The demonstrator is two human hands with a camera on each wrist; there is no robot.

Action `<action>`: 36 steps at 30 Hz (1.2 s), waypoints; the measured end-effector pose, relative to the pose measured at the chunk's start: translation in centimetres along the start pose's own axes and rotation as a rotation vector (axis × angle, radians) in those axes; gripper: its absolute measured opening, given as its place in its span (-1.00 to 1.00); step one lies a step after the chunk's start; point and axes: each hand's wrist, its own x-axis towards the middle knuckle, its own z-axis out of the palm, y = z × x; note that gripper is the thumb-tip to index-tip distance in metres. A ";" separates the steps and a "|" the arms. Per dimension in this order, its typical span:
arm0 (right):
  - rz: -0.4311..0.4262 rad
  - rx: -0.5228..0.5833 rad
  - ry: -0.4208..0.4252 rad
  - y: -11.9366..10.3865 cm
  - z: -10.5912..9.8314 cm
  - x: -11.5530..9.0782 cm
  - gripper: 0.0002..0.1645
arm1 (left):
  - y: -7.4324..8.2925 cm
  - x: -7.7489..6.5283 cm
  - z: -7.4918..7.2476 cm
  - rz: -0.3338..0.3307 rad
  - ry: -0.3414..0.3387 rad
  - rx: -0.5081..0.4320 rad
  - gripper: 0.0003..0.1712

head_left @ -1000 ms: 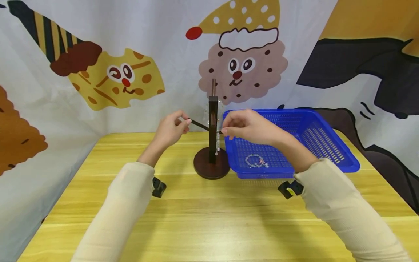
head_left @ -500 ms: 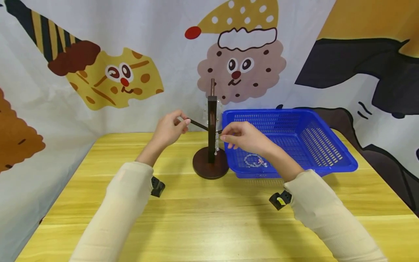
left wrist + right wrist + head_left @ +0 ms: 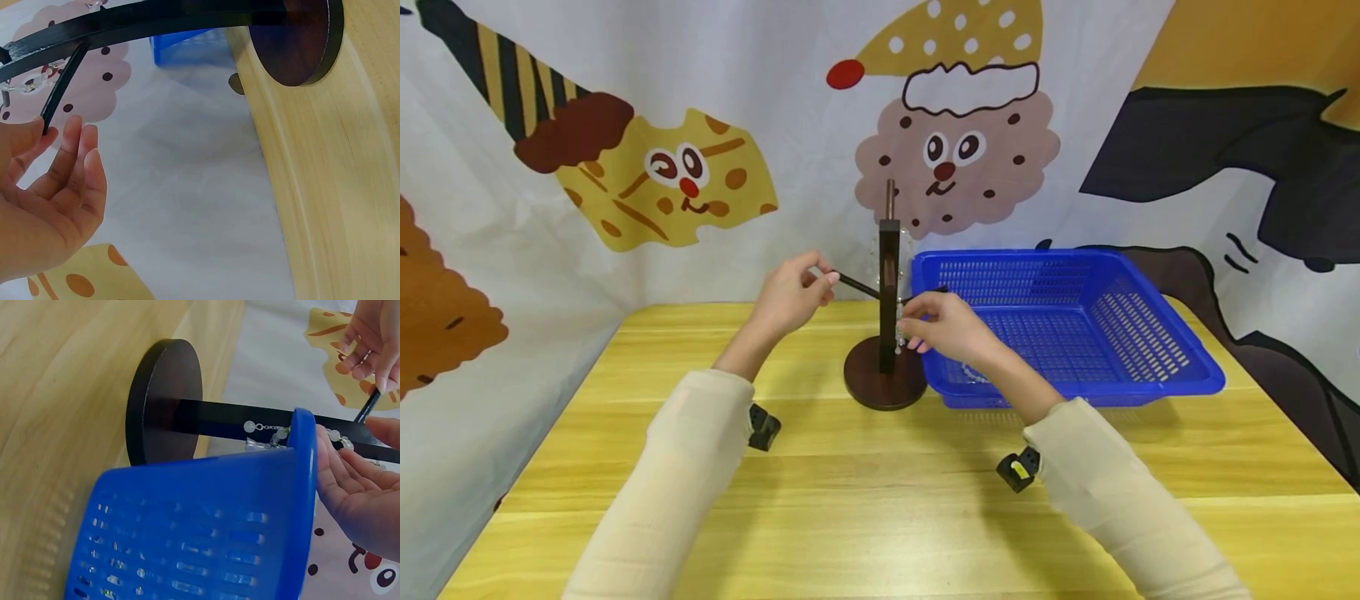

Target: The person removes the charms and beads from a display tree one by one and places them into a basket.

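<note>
A dark wooden jewelry stand (image 3: 889,287) stands upright on its round base (image 3: 865,379) at the middle of the table. My left hand (image 3: 793,293) pinches the tip of the stand's left peg (image 3: 857,287) between thumb and fingers. From the right peg (image 3: 936,292) hangs a clear beaded bracelet (image 3: 899,340), its pendant end dangling beside the post. My right hand (image 3: 951,327) is at this bracelet, fingertips against its beads (image 3: 335,435) and the thumb apart in the right wrist view. More pale beads (image 3: 906,242) hang higher up, partly hidden behind the post.
A blue plastic basket (image 3: 1172,388) stands right of the jewelry stand, its left rim close to the post. Another beaded bracelet (image 3: 973,375) lies in it, partly hidden by my right arm. A cartoon-print cloth (image 3: 820,167) hangs behind the wooden table (image 3: 850,500).
My right hand has let go of the right peg's tip and moved down and left to the hanging bracelet. My left hand has kept its place on the left peg.
</note>
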 end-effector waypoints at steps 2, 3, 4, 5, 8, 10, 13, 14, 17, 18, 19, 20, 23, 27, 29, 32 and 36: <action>-0.003 0.014 0.011 0.1 0.2 0.1 -0.67 | 0.0 0.0 0.0 -0.001 0.000 -0.004 -0.81; -0.007 0.015 0.012 0.1 0.4 0.1 -0.67 | 0.0 0.0 0.0 -0.002 0.000 -0.006 -0.80; -0.009 0.018 0.011 0.2 0.5 0.1 -0.67 | 0.0 0.0 0.0 -0.001 0.000 -0.006 -0.80; -0.011 0.021 0.010 0.3 0.6 0.2 -0.66 | 0.0 0.0 0.0 0.000 0.000 -0.006 -0.80; -0.007 0.026 0.011 0.5 0.8 0.2 -0.66 | 0.1 0.0 0.0 -0.003 -0.001 -0.004 -0.81; -0.004 0.028 0.015 0.5 0.9 0.3 -0.68 | 0.1 0.0 0.0 -0.005 -0.003 -0.003 -0.81; 0.004 0.020 0.026 0.5 1.0 0.4 -0.72 | 0.1 0.0 0.0 -0.008 -0.007 -0.002 -0.81; 0.009 0.017 0.030 0.5 1.0 0.4 -0.73 | 0.1 0.0 0.0 -0.009 -0.008 -0.003 -0.81; 0.016 0.006 0.041 0.6 1.1 0.5 -0.76 | 0.0 0.1 0.0 -0.009 -0.009 -0.001 -0.81; 0.016 0.003 0.045 0.5 1.1 0.5 -0.76 | 0.0 0.1 0.1 -0.009 -0.008 -0.001 -0.81; 0.015 0.000 0.050 0.6 1.1 0.5 -0.77 | 0.0 0.1 0.1 -0.009 -0.008 -0.001 -0.81; 0.012 -0.004 0.054 0.6 1.1 0.5 -0.78 | 0.0 0.1 0.1 -0.009 -0.008 0.000 -0.81; -0.004 -0.015 0.066 0.5 1.1 0.5 -0.79 | 0.0 0.0 0.1 -0.010 -0.009 -0.002 -0.81; -0.031 -0.014 0.080 0.5 1.0 0.6 -0.81 | 0.0 -0.1 0.0 -0.011 -0.011 -0.004 -0.80; -0.042 -0.005 0.087 0.5 1.0 0.6 -0.82 | 0.0 -0.1 0.0 -0.013 -0.012 -0.003 -0.80; -0.049 0.011 0.095 0.4 0.9 0.6 -0.83 | 0.1 0.0 0.0 -0.018 -0.012 -0.002 -0.81; -0.049 0.014 0.105 0.3 0.8 0.6 -0.81 | 0.1 0.0 0.1 -0.022 -0.014 -0.005 -0.81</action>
